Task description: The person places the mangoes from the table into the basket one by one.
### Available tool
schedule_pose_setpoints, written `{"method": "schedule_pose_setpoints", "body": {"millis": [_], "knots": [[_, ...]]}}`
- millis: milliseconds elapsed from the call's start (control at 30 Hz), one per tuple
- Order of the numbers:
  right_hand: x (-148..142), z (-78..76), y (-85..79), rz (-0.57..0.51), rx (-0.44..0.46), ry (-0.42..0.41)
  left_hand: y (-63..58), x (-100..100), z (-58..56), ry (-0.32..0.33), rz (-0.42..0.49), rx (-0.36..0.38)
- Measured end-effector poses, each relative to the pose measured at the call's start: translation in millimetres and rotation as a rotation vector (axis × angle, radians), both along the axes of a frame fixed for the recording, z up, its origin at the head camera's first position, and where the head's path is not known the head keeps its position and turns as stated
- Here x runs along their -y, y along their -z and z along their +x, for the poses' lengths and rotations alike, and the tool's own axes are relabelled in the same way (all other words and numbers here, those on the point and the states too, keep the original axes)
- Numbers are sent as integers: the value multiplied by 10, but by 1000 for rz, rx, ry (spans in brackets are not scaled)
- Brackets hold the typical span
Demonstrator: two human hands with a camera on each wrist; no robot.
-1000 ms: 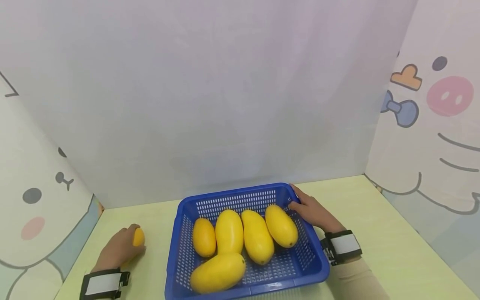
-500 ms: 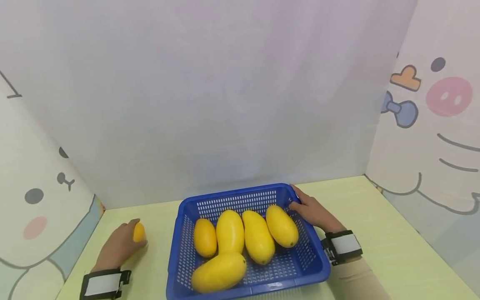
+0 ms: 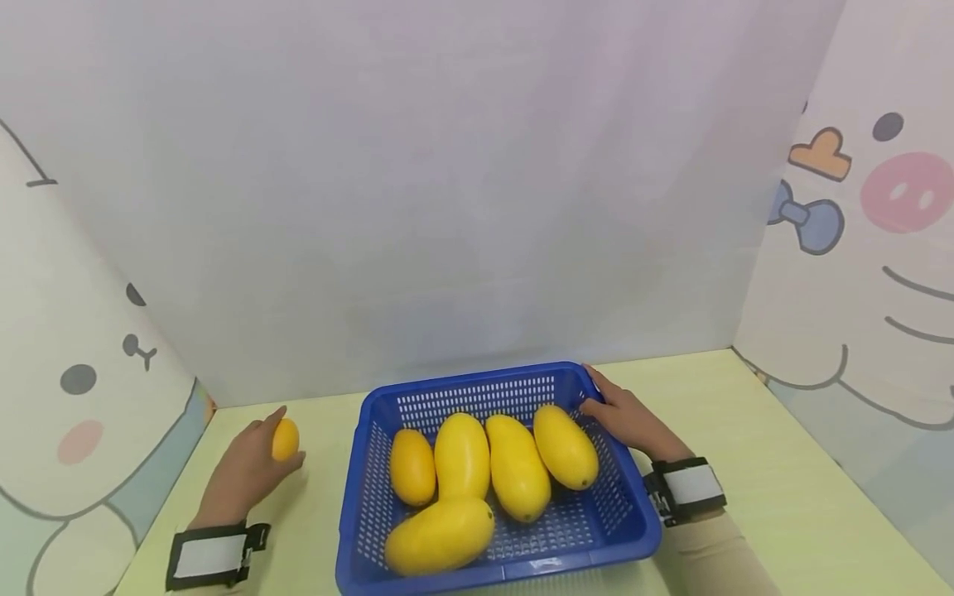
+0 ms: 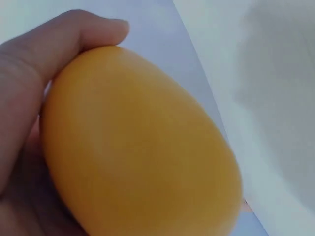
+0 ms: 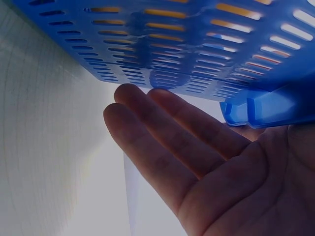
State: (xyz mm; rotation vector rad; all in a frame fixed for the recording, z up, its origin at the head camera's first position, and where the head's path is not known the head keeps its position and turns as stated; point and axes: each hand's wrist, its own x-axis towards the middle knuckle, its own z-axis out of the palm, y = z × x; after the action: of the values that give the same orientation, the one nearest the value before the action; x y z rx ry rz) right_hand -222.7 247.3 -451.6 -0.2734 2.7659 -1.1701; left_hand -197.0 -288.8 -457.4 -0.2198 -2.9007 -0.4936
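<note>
My left hand (image 3: 249,468) holds a smooth orange-yellow mango (image 4: 142,142) left of the basket, its thumb and fingers spread around the fruit. Part of that mango is hidden by the hand in the head view. My right hand (image 3: 629,422) grips the right rim of the blue plastic basket (image 3: 499,571), thumb over the inner side. In the right wrist view, its other fingers (image 5: 162,142) lie outside, below the rim, next to the slotted wall. Several yellow mangoes lie inside the basket, including a darker small one (image 3: 413,468) and one lying crosswise (image 3: 440,536) in front.
The pale yellow-green table (image 3: 760,447) extends on both sides of the basket. A plain whitish curtain (image 3: 477,207) stands behind it. Cartoon-printed cloths, one at the left (image 3: 82,397) and one at the right (image 3: 887,290), border the sides.
My left hand has moved away from me and slightly right with the mango in its grip. The right hand stays on the basket rim. The head view has shifted slightly.
</note>
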Motion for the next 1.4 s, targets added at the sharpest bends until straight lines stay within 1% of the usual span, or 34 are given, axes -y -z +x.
{"method": "schedule_pose_setpoints", "body": {"millis": [133, 267, 367, 567, 667, 733, 1000, 1267, 1400], "knots": [[2, 2, -2, 0, -3, -3, -24, -16, -6, 4, 4, -22], [11, 4, -2, -6, 4, -9, -54, -43, 5, -3, -13, -49], [15, 8, -4, -8, 3, -11, -93, -82, 16, -5, -18, -91], [12, 15, -13, -7, -2, -9, -198, -179, 57, -7, -2, -197], [12, 11, -20, -5, -4, -9, -246, -223, 81, -6, -1, -229], [13, 8, -26, -2, -5, -8, -278, -251, 96, -4, 2, -242], [10, 8, -47, -1, -10, -14, -387, -356, 156, -6, 2, -254], [21, 11, -50, -2, -18, -17, -447, -477, 191, 20, 24, -338], [20, 9, -30, 3, -17, -8, -452, -549, 193, 41, 35, -357]]}}
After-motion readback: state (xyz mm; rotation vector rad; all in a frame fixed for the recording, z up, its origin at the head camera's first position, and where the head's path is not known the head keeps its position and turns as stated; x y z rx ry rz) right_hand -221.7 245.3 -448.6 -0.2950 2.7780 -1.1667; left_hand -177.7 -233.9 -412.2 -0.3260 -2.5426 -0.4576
